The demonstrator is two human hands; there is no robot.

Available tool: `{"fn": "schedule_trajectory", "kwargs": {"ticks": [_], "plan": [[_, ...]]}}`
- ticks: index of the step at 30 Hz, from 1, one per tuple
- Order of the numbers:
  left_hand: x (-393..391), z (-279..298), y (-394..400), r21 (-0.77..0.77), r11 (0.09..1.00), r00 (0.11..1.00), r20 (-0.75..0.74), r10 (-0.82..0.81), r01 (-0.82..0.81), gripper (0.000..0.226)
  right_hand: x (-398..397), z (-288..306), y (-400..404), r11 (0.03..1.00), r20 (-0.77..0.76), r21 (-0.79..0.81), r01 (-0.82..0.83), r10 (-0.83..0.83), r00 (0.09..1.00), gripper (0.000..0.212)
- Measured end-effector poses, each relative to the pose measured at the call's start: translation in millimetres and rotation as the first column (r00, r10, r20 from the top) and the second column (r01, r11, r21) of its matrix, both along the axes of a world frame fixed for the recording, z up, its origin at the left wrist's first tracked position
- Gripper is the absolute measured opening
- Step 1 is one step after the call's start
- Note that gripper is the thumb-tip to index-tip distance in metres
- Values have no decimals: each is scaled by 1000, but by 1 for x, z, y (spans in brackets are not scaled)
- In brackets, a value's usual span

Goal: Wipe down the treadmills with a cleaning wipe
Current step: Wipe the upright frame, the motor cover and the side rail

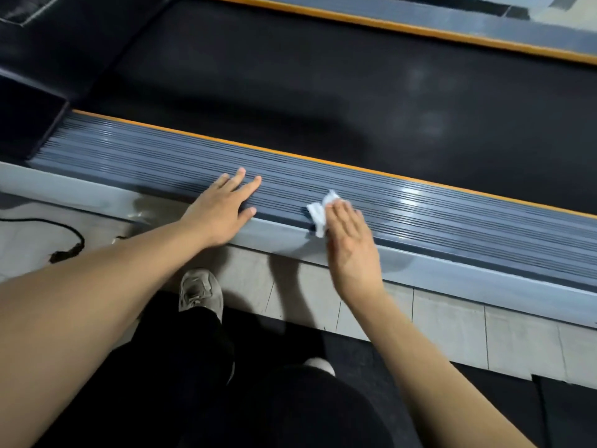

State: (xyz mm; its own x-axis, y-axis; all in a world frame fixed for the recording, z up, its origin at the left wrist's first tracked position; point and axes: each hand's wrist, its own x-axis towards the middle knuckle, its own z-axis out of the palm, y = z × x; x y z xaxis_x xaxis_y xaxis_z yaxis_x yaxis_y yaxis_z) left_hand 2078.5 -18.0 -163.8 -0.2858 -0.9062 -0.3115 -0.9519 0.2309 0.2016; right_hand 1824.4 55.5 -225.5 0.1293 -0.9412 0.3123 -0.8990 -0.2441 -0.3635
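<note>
The left hand (223, 210) lies flat, fingers straight, on the ribbed grey side rail (452, 215) of the treadmill. Just beside it, the right hand (350, 244) presses a crumpled white cleaning wipe (319, 211) onto the same rail with straight fingers. Beyond both hands an orange stripe (226, 143) edges the black running belt (323, 92). Below the hands stand a grey sneaker (200, 292) and black trousers (193, 367) on a pale tiled floor (452, 315). A black cable (69, 244) lies left of the left hand.

Ribbed grey side rail (452, 218) of the treadmill, edged with an orange strip beside the black belt (323, 101), bears a crumpled white wipe (318, 213) under the right hand (350, 244) and the flat left hand (223, 210); a black cable (69, 244) lies on the tiled floor (452, 321).
</note>
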Motion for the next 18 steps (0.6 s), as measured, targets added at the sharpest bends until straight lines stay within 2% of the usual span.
{"fn": "schedule_trajectory", "kwargs": {"ticks": [5, 10, 13, 18], "plan": [[5, -8, 3, -53, 998, 997, -71, 28, -32, 67, 84, 5, -40, 972, -122, -46, -229, 222, 967, 49], [9, -9, -3, -43, 997, 990, -126, 60, -66, 61, 93, 11, -43, 962, -197, 10, -273, 269, 943, 53], [6, -8, -3, -54, 997, 992, -115, 52, -58, 60, 45, 8, -24, 985, -202, 5, -170, 168, 965, 52], [-12, -10, 10, -158, 986, 999, -27, -47, 43, 60, -56, 2, 28, 985, -181, 0, 171, -168, 969, 57]]}}
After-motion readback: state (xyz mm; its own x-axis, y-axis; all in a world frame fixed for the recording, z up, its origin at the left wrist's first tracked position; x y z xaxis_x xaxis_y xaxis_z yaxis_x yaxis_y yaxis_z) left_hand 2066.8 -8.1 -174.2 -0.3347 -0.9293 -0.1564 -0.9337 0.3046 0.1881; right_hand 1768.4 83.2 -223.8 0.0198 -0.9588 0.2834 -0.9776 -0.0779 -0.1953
